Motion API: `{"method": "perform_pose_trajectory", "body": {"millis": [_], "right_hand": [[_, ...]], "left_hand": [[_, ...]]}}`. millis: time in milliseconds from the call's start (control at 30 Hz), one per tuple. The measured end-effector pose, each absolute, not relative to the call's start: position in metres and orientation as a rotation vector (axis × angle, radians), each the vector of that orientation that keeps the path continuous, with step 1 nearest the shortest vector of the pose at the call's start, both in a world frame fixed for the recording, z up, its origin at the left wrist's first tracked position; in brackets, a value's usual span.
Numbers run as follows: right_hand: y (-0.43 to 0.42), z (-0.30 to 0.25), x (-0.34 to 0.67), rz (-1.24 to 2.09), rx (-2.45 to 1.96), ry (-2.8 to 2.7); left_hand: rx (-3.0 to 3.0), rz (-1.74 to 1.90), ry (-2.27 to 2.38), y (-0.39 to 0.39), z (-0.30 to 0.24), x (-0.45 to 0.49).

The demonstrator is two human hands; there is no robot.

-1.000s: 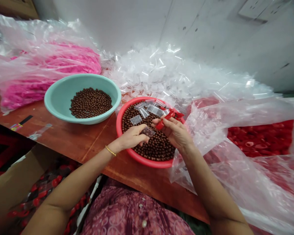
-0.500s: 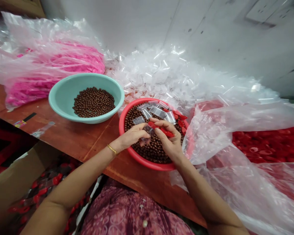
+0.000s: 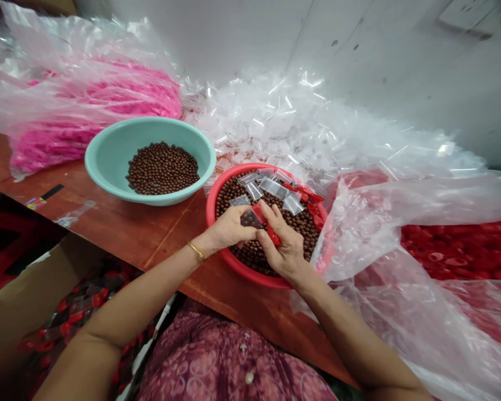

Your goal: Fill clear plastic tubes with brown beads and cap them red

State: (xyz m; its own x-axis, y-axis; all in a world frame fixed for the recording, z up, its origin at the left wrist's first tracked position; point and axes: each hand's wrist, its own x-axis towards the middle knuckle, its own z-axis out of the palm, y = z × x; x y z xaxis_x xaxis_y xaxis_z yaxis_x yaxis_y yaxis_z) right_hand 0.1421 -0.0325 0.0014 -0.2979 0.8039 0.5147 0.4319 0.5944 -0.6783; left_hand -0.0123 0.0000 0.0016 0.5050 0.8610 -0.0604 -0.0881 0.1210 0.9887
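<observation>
A red bowl (image 3: 234,263) full of small brown balls (image 3: 300,223) stands on the wooden table (image 3: 150,234). Both hands meet over it. My left hand (image 3: 229,227) pinches a small clear plastic bag (image 3: 249,218). My right hand (image 3: 283,245) is closed on a thin red plastic piece (image 3: 271,233), whose end meets the bag. Several empty clear bags (image 3: 271,188) and more red pieces (image 3: 309,195) lie on the balls at the bowl's far side.
A teal bowl (image 3: 108,161) holding more brown balls sits to the left. Behind it lies a plastic bag of pink pieces (image 3: 96,111). A heap of clear bags (image 3: 317,128) fills the back. A plastic bag of red pieces (image 3: 451,250) lies right. A cardboard box (image 3: 20,312) stands below left.
My right hand has swung the red piece down and left until it meets the small bag in my left hand. Both hands have drawn together over the bowl's near side.
</observation>
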Motion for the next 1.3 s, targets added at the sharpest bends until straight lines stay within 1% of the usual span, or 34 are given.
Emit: {"method": "perform_pose_trajectory", "body": {"millis": [133,267,333,400,467,567,633,767,867,1067,1300], "right_hand": [[-0.034,0.006,0.148,0.703,-1.032,-1.849],[-0.027,0.01,0.145,0.753,-1.043,-1.639],[-0.019,0.011,0.138,0.893,-1.086,-1.442],[-0.01,0.011,0.13,1.104,-1.13,-1.296],[-0.003,0.011,0.126,1.276,-1.162,-1.249],[-0.002,0.009,0.127,1.423,-1.195,-1.296],[-0.006,0.009,0.13,1.459,-1.188,-1.367],[-0.01,0.005,0.135,1.404,-1.146,-1.473],[-0.01,0.001,0.136,1.502,-1.179,-1.414],[-0.009,0.001,0.134,1.813,-1.041,-1.193],[-0.008,0.005,0.138,1.973,-1.029,-1.095]], "left_hand": [[1.375,0.822,0.867,0.001,0.001,-0.011],[1.597,0.797,0.976,-0.001,0.003,-0.008],[1.716,0.733,1.007,-0.004,0.005,-0.008],[1.841,0.659,1.057,-0.007,0.007,-0.009],[1.954,0.601,1.102,-0.01,0.009,-0.01],[2.092,0.535,1.119,-0.012,0.01,-0.01],[2.188,0.469,1.115,-0.013,0.01,-0.009],[2.339,0.302,1.194,-0.015,0.012,-0.006],[2.423,0.226,1.206,-0.018,0.013,-0.005],[2.409,0.325,1.247,-0.025,0.008,-0.003],[2.422,0.355,1.249,-0.026,0.004,-0.001]]}}
